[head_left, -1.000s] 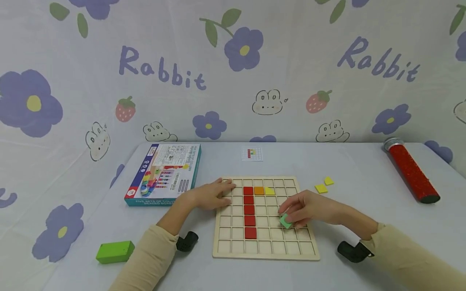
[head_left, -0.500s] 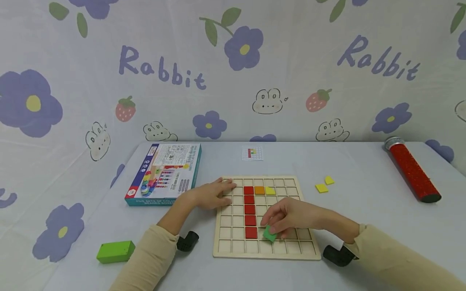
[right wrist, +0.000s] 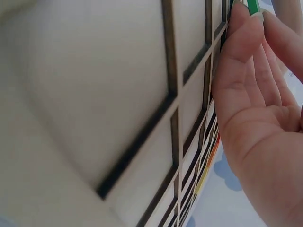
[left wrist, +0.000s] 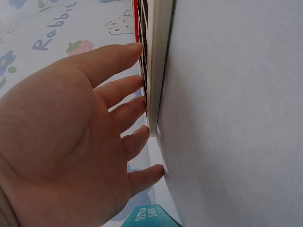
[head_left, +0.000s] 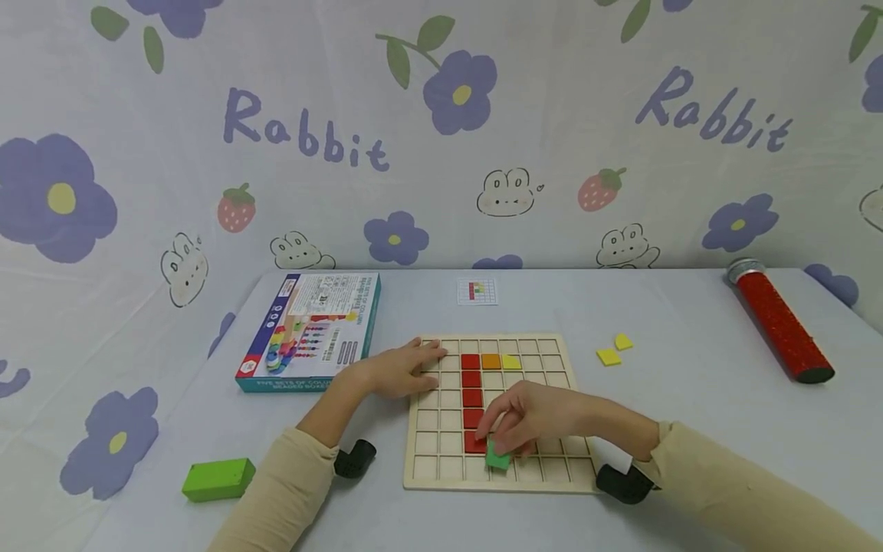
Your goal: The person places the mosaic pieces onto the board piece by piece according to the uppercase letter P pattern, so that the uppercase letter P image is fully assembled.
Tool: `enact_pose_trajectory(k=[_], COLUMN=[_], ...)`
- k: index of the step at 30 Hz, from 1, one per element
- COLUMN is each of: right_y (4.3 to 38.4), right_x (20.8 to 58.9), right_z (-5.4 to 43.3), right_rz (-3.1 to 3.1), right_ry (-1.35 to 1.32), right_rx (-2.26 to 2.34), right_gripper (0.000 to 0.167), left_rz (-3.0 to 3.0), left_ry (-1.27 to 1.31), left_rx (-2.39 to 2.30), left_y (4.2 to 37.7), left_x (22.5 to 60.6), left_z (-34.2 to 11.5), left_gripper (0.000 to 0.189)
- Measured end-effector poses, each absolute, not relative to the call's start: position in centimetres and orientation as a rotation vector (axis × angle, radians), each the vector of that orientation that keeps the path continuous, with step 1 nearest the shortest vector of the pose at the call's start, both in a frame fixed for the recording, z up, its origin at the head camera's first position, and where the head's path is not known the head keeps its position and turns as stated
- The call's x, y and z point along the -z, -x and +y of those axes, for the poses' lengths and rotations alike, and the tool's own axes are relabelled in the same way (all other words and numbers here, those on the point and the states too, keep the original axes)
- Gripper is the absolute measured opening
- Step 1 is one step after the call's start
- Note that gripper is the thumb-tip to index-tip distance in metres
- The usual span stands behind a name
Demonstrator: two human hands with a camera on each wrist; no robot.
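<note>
A wooden grid board (head_left: 552, 486) lies flat on the table. My left hand (head_left: 400, 370) rests at its upper left edge; in the left wrist view the fingers (left wrist: 113, 59) reach out to the board's side. My right hand (head_left: 541, 414) pinches a green square tile (head_left: 497, 455) between thumb and fingers, tilted low over the board beside the lowest red tile. The right wrist view shows a sliver of that green tile (right wrist: 253, 6) at the fingertips. Red tiles (head_left: 472, 397) form a column in the grid. An orange tile (head_left: 490, 361) and a yellow tile (head_left: 511, 362) continue the top row.
Two loose yellow tiles (head_left: 608, 357) lie right of the board. Behind it is a small pattern card (head_left: 477, 291). A toy box (head_left: 310, 330) and a green block (head_left: 218, 479) are at left, a red glittery cylinder (head_left: 779, 322) at far right.
My right hand has carried the green tile left and toward the board's front edge, up to the red column. My left hand has stayed where it was.
</note>
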State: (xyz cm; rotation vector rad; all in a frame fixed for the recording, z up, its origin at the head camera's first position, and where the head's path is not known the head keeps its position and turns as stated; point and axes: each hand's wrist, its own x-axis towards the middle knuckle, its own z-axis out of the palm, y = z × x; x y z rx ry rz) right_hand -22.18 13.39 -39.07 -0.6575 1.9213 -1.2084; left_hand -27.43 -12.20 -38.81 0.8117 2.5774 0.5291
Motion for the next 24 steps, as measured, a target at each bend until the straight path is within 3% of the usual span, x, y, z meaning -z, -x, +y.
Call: enact_pose_trajectory(k=[24], right_y=[23.1], right_x=[38.8], right_z=[15.0], right_rz=[2.229], right_ry=[0.433], right_rx=[1.349], right_gripper=[0.020], left_rz=[2.576], left_ry=[-0.824], left_rx=[-0.542], left_y=[27.3], left_x=[38.7], left_z=[-12.2], left_gripper=[0.058])
